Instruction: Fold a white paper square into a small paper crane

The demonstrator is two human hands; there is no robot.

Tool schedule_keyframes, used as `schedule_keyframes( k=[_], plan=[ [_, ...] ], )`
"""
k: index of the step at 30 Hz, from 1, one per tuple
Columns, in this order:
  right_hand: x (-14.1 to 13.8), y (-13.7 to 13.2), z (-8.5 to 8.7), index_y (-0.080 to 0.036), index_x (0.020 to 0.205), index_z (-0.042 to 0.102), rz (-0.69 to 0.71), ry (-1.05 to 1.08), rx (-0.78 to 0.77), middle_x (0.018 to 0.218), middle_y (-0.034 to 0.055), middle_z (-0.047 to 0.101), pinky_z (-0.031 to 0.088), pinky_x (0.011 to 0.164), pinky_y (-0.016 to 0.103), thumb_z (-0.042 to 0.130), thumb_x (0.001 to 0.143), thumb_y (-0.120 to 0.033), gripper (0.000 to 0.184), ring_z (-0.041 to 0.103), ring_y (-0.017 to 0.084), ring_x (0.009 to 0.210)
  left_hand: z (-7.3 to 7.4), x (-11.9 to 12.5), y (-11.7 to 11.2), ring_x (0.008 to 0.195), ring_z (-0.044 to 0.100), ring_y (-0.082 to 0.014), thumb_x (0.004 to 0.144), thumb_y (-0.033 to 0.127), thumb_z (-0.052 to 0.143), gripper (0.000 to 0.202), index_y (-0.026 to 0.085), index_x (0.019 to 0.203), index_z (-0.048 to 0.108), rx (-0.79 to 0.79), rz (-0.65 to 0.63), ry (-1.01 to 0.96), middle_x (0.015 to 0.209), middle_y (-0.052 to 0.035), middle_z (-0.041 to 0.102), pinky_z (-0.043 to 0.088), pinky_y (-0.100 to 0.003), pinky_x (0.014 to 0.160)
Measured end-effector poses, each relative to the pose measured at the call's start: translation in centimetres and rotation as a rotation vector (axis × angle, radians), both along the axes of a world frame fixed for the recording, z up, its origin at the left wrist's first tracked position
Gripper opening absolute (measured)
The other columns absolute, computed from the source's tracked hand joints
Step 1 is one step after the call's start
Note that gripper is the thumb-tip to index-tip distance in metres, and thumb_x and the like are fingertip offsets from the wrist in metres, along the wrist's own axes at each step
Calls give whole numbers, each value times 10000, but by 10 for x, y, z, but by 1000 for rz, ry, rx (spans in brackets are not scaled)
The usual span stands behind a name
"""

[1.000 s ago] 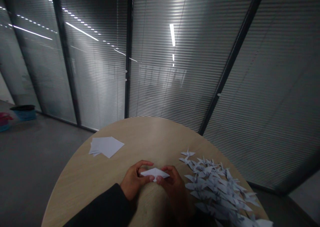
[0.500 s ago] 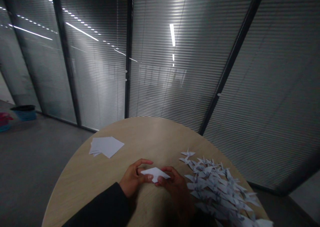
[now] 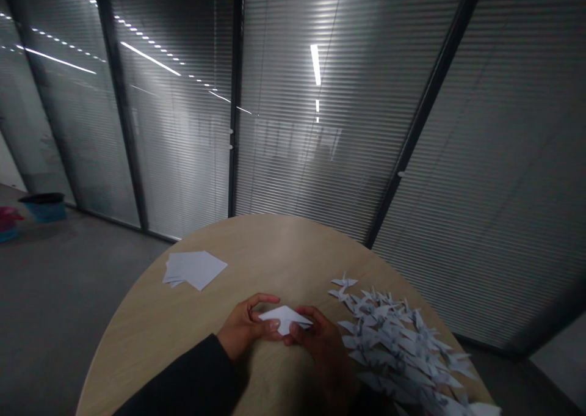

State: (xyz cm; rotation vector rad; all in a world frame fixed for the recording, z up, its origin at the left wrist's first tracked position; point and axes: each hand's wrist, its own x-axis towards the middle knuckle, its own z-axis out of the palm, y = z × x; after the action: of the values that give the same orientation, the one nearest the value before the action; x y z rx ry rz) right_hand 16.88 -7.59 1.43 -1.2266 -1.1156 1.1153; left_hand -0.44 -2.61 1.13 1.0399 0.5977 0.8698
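A small white folded paper (image 3: 284,317) is held just above the round wooden table (image 3: 151,330), near its front. My left hand (image 3: 245,327) pinches the paper's left end with thumb and curled fingers. My right hand (image 3: 318,336) grips its right end, fingers closed over the edge. A dark sleeve covers my left forearm.
A pile of several folded white paper cranes (image 3: 398,343) lies to the right of my hands. A small stack of flat white sheets (image 3: 193,267) sits at the table's left. Behind the table are glass walls with blinds (image 3: 293,129). A dark bin (image 3: 44,205) stands on the floor far left.
The folded paper has tilted slightly and my fingers have shifted a little on it. Both hands stay in the same place.
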Motion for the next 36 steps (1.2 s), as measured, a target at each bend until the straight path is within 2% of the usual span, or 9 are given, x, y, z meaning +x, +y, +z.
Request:
schedule_keyframes(
  k=[6, 10, 16, 21, 27, 30, 32, 36],
  plan=[
    [0, 1, -5, -160, 929, 629, 30, 70, -17, 583, 35, 701, 529, 697, 376, 787, 529, -571, 595, 692, 247, 640, 4, 2, -2, 625, 711, -197, 536, 314, 871, 582, 119, 1000, 580, -21, -37, -53, 648, -55, 737, 555, -292, 678],
    [0, 1, -5, -162, 972, 633, 42, 120, -32, 608, 32, 708, 527, 722, 367, 787, 547, -549, 594, 696, 241, 661, 6, 5, -3, 558, 692, -175, 501, 327, 884, 587, 121, 973, 600, -38, -4, -51, 595, -37, 720, 545, -263, 627],
    [0, 3, -2, -180, 927, 677, -12, 5, -19, 659, 40, 720, 546, 675, 385, 778, 525, -546, 553, 704, 265, 656, 3, 6, -2, 520, 660, -145, 488, 339, 883, 553, 124, 930, 631, -34, 49, -15, 518, 4, 678, 520, -242, 605],
    [1, 5, -6, -192, 921, 677, -64, -75, 13, 655, 38, 724, 549, 647, 366, 757, 559, -520, 496, 701, 258, 658, 4, 5, -1, 622, 674, -162, 445, 338, 893, 535, 123, 873, 655, -37, 50, 26, 671, -36, 722, 525, -280, 677],
    [0, 6, -13, -177, 939, 678, -12, -111, 35, 675, 40, 726, 542, 642, 346, 742, 586, -522, 498, 695, 248, 663, 10, 4, -3, 542, 628, -147, 427, 424, 871, 519, 105, 785, 675, 9, 112, 171, 634, -46, 705, 481, -242, 519],
    [-1, 5, -15, -197, 946, 679, 17, -216, 52, 739, 34, 734, 535, 636, 310, 713, 649, -461, 399, 689, 227, 682, 11, 5, -3, 477, 585, -123, 429, 468, 856, 495, 96, 700, 674, 34, 137, 186, 553, -37, 676, 450, -227, 476],
    [-1, 3, -15, -219, 952, 682, -10, -315, 96, 828, 32, 735, 534, 640, 284, 681, 696, -426, 329, 684, 211, 716, 10, 5, -3, 448, 564, -115, 428, 484, 851, 493, 94, 671, 673, 46, 156, 190, 515, -31, 656, 435, -223, 456],
    [-3, 0, -14, -234, 982, 697, -82, -443, 306, 960, 55, 703, 530, 758, 274, 598, 784, -398, 274, 655, 206, 887, 7, 6, -3, 440, 575, -127, 438, 491, 846, 488, 95, 663, 673, 68, 135, 217, 512, -41, 657, 454, -240, 458]
  ],
)
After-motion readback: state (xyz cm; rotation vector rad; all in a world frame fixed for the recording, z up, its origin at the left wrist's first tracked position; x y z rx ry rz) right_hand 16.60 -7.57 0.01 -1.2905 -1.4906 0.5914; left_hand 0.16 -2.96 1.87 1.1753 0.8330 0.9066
